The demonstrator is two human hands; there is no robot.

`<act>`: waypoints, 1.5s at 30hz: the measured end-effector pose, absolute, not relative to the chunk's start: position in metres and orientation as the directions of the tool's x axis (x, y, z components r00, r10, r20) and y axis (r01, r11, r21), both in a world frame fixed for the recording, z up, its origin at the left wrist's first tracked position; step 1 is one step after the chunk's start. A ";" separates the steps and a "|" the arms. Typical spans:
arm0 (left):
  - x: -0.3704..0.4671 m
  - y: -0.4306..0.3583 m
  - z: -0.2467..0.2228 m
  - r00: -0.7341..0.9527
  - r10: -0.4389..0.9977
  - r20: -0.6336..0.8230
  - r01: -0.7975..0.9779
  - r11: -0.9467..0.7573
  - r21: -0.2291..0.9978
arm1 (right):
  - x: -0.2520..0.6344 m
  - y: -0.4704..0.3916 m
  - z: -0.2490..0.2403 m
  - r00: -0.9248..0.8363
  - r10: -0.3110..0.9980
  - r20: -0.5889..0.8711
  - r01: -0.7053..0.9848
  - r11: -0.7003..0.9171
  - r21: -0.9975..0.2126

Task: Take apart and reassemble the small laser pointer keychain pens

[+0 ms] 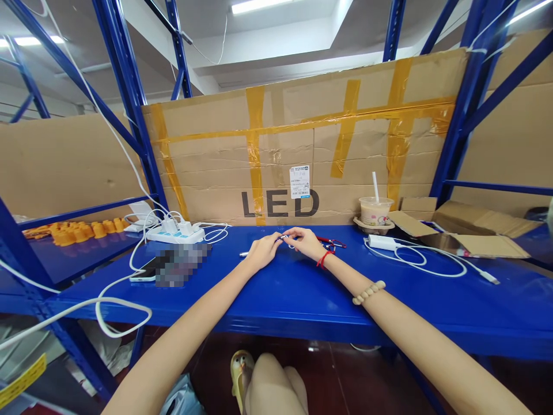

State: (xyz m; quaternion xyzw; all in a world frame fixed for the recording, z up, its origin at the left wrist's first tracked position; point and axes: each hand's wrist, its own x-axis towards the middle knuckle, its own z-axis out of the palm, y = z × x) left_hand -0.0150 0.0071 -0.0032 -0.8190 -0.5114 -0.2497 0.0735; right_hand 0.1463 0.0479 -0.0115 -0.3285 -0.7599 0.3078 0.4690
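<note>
My left hand (263, 252) and my right hand (307, 243) meet over the blue shelf top, fingertips closed together on a small silvery item (283, 237). A pale loop hangs below it by the right fingers. Its exact kind is too small to make out. From behind my left wrist pokes the metallic end of a slim object (244, 254); my hand hides the remainder. Just past my right hand lie thin red objects (332, 242) with dark parts, partly covered by the wrist.
On the left, a phone (144, 271) lies near a white power strip (175, 232) with plugs and trailing cables. To the right stand a drink cup with straw (375, 211), a white adapter with cable (383, 242) and opened cardboard (484, 222). A cardboard panel (207, 173) closes the back.
</note>
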 end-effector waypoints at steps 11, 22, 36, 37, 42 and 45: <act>-0.014 0.007 -0.003 0.370 0.798 0.477 0.876 -0.470 0.108 | 0.146 0.045 -0.011 -0.351 0.777 0.522 0.231 0.612 -0.756; -0.015 0.005 -0.003 0.384 0.780 0.494 0.853 -0.504 0.133 | 0.147 0.046 -0.012 -0.337 0.794 0.505 0.271 0.596 -0.756; -0.014 0.005 -0.001 0.371 0.798 0.475 0.867 -0.481 0.131 | 0.149 0.045 -0.011 -0.256 0.830 0.496 0.336 0.557 -0.759; -0.014 0.005 -0.001 0.374 0.799 0.471 0.868 -0.480 0.125 | 0.149 0.044 -0.010 -0.254 0.830 0.496 0.337 0.557 -0.759; -0.014 0.005 0.000 0.379 0.794 0.476 0.875 -0.475 0.096 | 0.149 0.044 -0.010 -0.256 0.827 0.500 0.325 0.561 -0.761; -0.014 0.006 0.000 0.373 0.793 0.482 0.884 -0.461 0.074 | 0.149 0.044 -0.010 -0.267 0.824 0.499 0.307 0.564 -0.767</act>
